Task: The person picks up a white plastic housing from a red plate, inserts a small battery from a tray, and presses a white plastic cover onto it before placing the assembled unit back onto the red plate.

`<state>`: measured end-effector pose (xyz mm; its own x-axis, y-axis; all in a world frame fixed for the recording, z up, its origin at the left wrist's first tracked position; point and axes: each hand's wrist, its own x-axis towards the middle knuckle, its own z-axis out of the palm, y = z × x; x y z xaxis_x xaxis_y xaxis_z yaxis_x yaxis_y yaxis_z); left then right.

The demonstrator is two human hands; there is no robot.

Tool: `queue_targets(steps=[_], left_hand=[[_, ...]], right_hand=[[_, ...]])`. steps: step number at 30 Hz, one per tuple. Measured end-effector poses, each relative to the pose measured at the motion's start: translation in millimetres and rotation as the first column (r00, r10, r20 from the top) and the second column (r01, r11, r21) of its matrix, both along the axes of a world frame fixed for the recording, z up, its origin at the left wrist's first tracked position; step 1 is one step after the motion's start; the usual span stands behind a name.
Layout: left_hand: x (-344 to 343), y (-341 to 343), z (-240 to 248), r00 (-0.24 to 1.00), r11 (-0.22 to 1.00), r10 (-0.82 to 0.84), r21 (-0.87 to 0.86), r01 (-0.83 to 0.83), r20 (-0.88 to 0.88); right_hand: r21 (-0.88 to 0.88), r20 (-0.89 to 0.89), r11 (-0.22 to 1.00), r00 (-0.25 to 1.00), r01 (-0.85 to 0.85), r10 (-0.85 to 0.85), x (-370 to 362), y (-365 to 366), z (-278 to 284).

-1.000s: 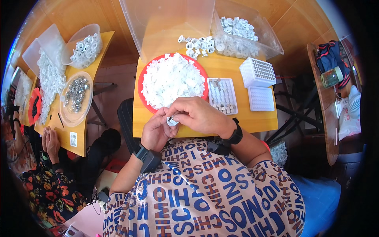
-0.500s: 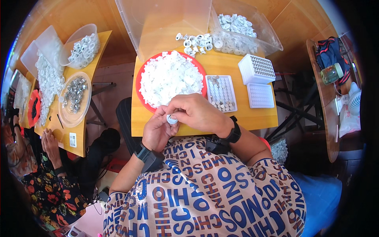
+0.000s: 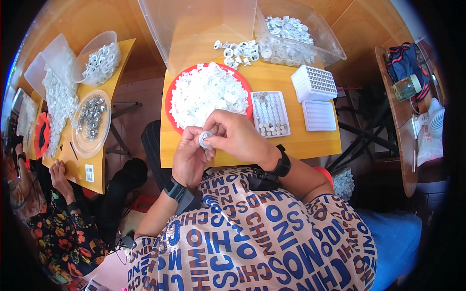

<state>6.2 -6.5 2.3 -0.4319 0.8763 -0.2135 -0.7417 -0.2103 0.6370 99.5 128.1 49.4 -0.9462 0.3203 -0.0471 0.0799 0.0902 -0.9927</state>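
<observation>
Yellow table (image 3: 310,140) — red tray (image 3: 171,99), grid trays (image 3: 271,114)

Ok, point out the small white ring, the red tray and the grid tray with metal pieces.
small white ring (image 3: 205,139), head view, its rim
red tray (image 3: 168,104), head view, left rim
grid tray (image 3: 256,97), head view, upper left corner

small white label with dark print (image 3: 89,172) stuck flat near the front edge of the left wooden table, just below the round clear dish of metal parts, white plastic bag (image 3: 428,145) lying on the far right side table
</observation>
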Motion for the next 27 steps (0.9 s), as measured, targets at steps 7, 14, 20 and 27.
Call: queue_targets(steps=[7, 14, 20, 27], left_hand=[[-3, 1, 9, 0.994, 1.0, -0.01, 0.012, 0.012, -0.106], [-5, -2, 7, 0.848, 0.993, -0.05, -0.118, -0.015, -0.528], [-1, -4, 16, 0.769, 0.983, 0.036, -0.115, -0.142, -0.638], [1, -3, 18, 0.685, 0.971, 0.105, -0.075, -0.227, -0.721]], right_hand=[[-0.149, -0.085, 0.989, 0.996, 0.022, -0.035, 2, 0, 5], [0.442, -0.187, 0.885, 0.98, 0.143, -0.065, 5, -1, 9], [0.454, -0.267, 0.867, 0.959, 0.207, -0.089, 5, -5, 3], [0.403, -0.299, 0.875, 0.942, 0.267, -0.15, 1, -16, 9]])
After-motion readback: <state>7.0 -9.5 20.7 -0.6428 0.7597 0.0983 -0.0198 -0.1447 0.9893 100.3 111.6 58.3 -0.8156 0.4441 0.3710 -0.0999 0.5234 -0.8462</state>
